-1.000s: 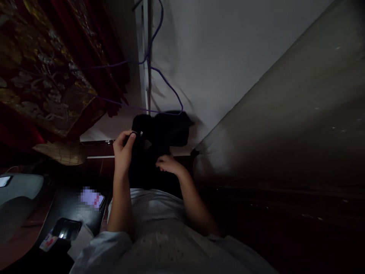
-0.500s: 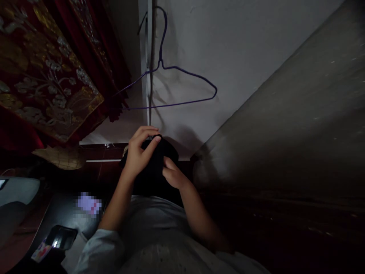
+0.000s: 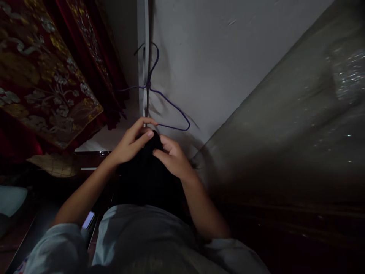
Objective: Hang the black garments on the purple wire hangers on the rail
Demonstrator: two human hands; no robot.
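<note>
My left hand (image 3: 131, 141) and my right hand (image 3: 171, 156) both grip the top of a black garment (image 3: 146, 175) that hangs down in front of my white shirt. The fingers of each hand curl over the dark cloth and the two hands almost touch. Just above them a purple wire hanger (image 3: 168, 104) hangs bare on the white wall, swinging at an angle.
A red and gold embroidered curtain (image 3: 48, 76) hangs at the left. A grey surface (image 3: 285, 133) rises at the right. Dark furniture lies below, with a lit phone (image 3: 88, 220) near my left elbow and a pale object (image 3: 11, 198) at the far left.
The black garment has come off the hanger and been gathered into both hands. My hands moved up and together. The hanger has swung round and now hangs bare.
</note>
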